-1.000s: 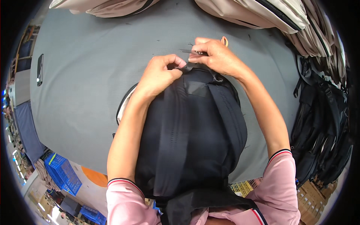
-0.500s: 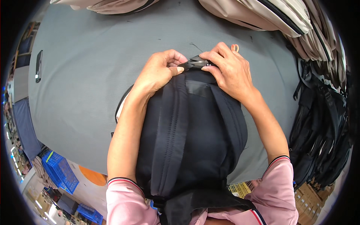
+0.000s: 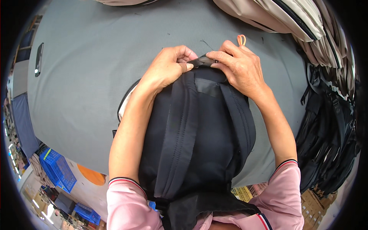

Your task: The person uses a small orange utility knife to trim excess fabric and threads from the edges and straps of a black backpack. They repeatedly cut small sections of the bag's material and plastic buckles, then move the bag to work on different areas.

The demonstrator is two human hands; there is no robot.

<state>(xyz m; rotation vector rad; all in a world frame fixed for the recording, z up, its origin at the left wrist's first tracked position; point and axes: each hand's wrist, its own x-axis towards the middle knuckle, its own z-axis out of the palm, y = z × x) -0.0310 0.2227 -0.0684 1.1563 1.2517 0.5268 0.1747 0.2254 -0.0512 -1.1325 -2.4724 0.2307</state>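
Observation:
A dark backpack (image 3: 214,126) lies on the grey cloth-covered table with its two padded shoulder straps facing up. At its far end, a short black webbing strap (image 3: 202,61) is stretched between my hands. My left hand (image 3: 166,69) pinches its left part between thumb and fingers. My right hand (image 3: 241,67) pinches its right part with thumb and forefinger. Out past my right knuckles sticks a small orange loop (image 3: 241,39); whatever it belongs to is hidden by the hand. Loose dark threads (image 3: 206,43) show just beyond the strap.
Pale beige bags (image 3: 268,17) are heaped along the far right edge of the grey table (image 3: 88,84). Black backpacks (image 3: 326,130) hang in a bunch at the right. A phone-like black object (image 3: 39,59) lies far left. Blue plastic crates (image 3: 57,168) stand lower left, beyond the table.
Both hands and the strap have shifted slightly right in the picture. A grey pointed shape seen between the fingers before no longer shows clearly, and the orange loop stands out more.

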